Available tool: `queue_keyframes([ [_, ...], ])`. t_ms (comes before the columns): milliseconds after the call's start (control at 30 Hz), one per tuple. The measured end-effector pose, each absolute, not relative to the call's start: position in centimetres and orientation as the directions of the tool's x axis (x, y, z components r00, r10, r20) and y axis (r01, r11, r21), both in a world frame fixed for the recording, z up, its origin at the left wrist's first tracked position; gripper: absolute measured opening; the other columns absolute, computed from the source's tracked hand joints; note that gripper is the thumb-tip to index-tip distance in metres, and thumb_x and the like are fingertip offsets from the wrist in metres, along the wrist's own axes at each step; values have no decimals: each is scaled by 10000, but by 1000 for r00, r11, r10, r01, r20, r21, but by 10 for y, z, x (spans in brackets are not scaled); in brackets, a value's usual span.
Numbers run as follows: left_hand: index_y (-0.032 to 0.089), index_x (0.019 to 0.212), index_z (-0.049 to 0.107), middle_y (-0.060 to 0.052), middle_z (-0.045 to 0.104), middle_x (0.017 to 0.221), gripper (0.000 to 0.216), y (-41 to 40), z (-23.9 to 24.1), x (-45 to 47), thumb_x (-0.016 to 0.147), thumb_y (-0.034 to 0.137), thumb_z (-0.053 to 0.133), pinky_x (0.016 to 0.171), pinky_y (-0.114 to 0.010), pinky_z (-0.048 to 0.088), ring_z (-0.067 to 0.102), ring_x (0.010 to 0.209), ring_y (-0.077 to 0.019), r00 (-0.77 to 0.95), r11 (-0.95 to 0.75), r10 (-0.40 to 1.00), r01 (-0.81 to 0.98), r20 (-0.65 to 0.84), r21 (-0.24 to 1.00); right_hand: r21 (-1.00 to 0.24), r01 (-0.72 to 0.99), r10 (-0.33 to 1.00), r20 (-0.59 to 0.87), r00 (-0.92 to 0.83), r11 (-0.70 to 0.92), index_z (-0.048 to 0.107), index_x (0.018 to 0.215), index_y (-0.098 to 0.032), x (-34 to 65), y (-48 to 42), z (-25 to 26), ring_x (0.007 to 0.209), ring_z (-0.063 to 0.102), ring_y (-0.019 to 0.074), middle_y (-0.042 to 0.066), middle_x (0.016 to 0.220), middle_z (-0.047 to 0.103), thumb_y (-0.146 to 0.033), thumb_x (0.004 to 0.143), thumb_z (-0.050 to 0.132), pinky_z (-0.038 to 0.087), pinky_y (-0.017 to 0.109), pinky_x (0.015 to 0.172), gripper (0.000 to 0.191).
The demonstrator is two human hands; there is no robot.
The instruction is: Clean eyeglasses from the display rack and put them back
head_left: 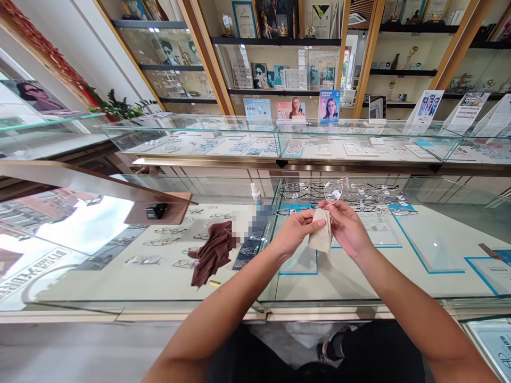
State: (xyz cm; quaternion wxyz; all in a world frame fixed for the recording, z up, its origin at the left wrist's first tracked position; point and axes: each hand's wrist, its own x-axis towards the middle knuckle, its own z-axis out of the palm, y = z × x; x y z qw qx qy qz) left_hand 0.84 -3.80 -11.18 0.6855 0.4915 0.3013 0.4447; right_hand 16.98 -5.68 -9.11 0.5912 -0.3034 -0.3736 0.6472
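Above the glass counter, my left hand (294,230) pinches a beige cleaning cloth (320,239) that hangs down between both hands. My right hand (350,227) is closed on a pair of eyeglasses (332,192), whose thin-rimmed round lens stands up above the fingers with a small pale tag or sticker on it. The cloth is folded around the lower part of the glasses, so the other lens is hidden. Rows of eyeglass frames (359,192) show just behind my hands.
A crumpled brown cloth (213,250) and a white spray bottle (256,193) are on the counter to the left, near more glasses (164,241). A wooden-backed mirror or panel (159,213) juts in from the left. Glass showcases (223,143) run along the back.
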Motion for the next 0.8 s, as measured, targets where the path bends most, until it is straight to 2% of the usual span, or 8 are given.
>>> queue_keyframes([
  [233, 133, 929, 747, -51, 769, 783, 558, -41, -102, 9, 560, 426, 1045, 657, -242, 535, 697, 686, -151, 463, 225, 886, -386, -23, 894, -862, -506, 992, 58, -116, -9, 770, 789, -277, 167, -55, -94, 845, 638, 160, -4, 987, 776, -461, 632, 968, 508, 266, 714, 313],
  [333, 138, 939, 736, -36, 765, 766, 553, -40, -99, 7, 566, 404, 1045, 660, -243, 552, 704, 669, -149, 425, 212, 905, -430, -10, 877, -887, -455, 988, 133, -81, 82, 778, 868, -288, 171, -52, -95, 938, 653, 192, 5, 1004, 766, -451, 708, 888, 528, 313, 849, 254],
  [433, 146, 938, 732, -18, 763, 786, 532, -36, -97, 1, 571, 373, 1044, 656, -228, 542, 698, 669, -132, 367, 170, 930, -473, 18, 864, -935, -296, 969, 232, -85, 198, 763, 941, -287, 177, -49, -96, 1089, 661, 235, 13, 1038, 761, -414, 750, 842, 499, 375, 1019, 243],
  [500, 149, 935, 737, -11, 762, 808, 529, -33, -95, -3, 563, 362, 1047, 671, -227, 540, 695, 689, -127, 352, 151, 936, -481, 32, 864, -953, -142, 947, 286, -147, 266, 749, 957, -279, 182, -47, -97, 1127, 658, 251, 19, 1060, 758, -398, 767, 836, 474, 405, 1063, 241],
  [633, 160, 960, 767, -2, 745, 814, 513, -30, -94, -8, 571, 349, 1043, 705, -238, 534, 686, 725, -128, 356, 136, 933, -467, 45, 874, -918, 78, 911, 369, -186, 388, 715, 891, -258, 186, -44, -100, 1024, 661, 244, 20, 982, 739, -426, 832, 797, 465, 413, 1017, 196],
  [800, 170, 954, 790, -15, 744, 847, 459, -26, -100, -8, 609, 365, 1023, 701, -244, 501, 653, 731, -121, 386, 115, 921, -423, 63, 899, -893, 89, 896, 433, -95, 441, 671, 855, -250, 183, -45, -104, 953, 643, 224, 19, 935, 717, -435, 874, 750, 470, 385, 943, 202],
])
